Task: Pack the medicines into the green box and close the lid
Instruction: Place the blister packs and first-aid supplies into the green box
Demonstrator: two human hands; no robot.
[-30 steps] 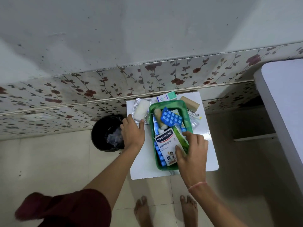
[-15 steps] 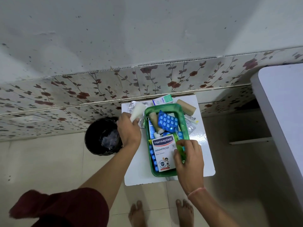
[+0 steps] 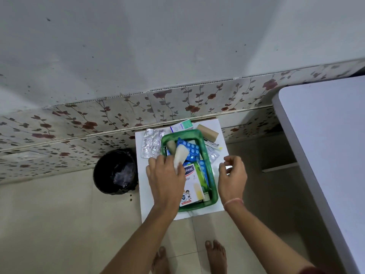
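Observation:
The green box (image 3: 209,161) stands open on a small white table (image 3: 221,131). It holds a Hansaplast carton (image 3: 191,180), a blue blister pack (image 3: 189,150) and a beige roll (image 3: 171,146). My left hand (image 3: 165,178) is over the box's left side, shut on a white gauze roll (image 3: 180,156) that points up over the box. My right hand (image 3: 232,176) hovers just right of the box, fingers apart, holding nothing. No lid is visible.
Silver blister strips (image 3: 151,145) lie left of the box, a white-green carton (image 3: 181,125), a tan roll (image 3: 207,132) and a tube (image 3: 212,144) behind and to its right. A black bin (image 3: 115,171) stands left of the table. A large white table (image 3: 325,145) is on the right.
My left hand has carried the white gauze roll from the table's left side over the box. My right hand has let go inside the box and drawn back to its right.

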